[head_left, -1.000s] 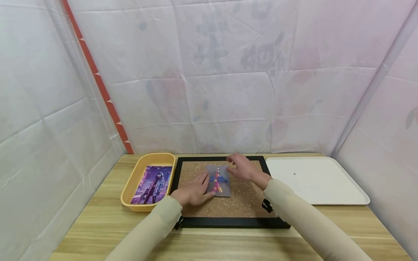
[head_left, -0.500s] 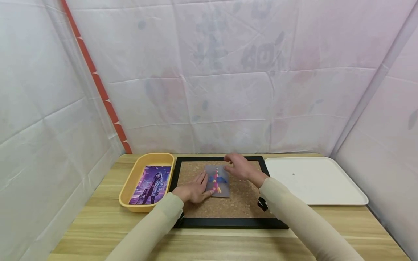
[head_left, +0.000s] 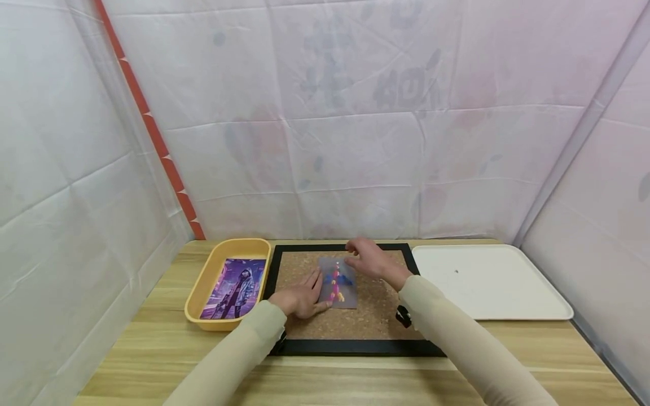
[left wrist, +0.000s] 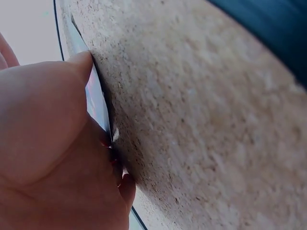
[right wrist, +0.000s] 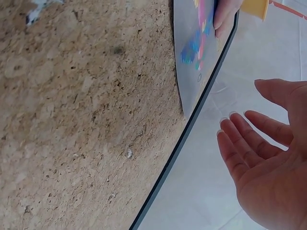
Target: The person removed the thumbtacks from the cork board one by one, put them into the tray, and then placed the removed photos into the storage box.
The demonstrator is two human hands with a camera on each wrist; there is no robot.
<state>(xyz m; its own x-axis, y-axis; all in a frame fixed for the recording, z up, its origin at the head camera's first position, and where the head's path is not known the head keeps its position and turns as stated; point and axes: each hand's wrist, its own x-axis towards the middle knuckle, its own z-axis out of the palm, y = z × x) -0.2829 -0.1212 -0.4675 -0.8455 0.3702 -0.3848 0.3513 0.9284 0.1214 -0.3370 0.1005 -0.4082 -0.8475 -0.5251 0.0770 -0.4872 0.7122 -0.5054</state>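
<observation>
A grey picture card (head_left: 347,293) with a pink, blue and yellow figure lies on a black-framed cork board (head_left: 386,316). My left hand (head_left: 301,296) rests with straight fingers along the card's left side, its thumb on the lower edge. In the left wrist view, the thumb of that hand (left wrist: 43,120) overlaps the card (left wrist: 98,103). Over the card's upper right corner, my right hand (head_left: 373,260) hovers with loosely bent fingers. The right wrist view shows this hand (right wrist: 264,148) holding nothing, raised off the board. A small pale spot shows near the top of the card (right wrist: 189,76).
Left of the board stands a yellow tray (head_left: 198,293) with a purple picture print (head_left: 236,290) of a hooded figure in it. To the right lies a white tray (head_left: 497,282) bearing one tiny dark speck. White cloth walls (head_left: 355,152) enclose the wooden table (head_left: 152,349).
My right hand and forearm have shifted slightly left over the board. The left hand stays at the card's left side, and the card lies in the same place on the board.
</observation>
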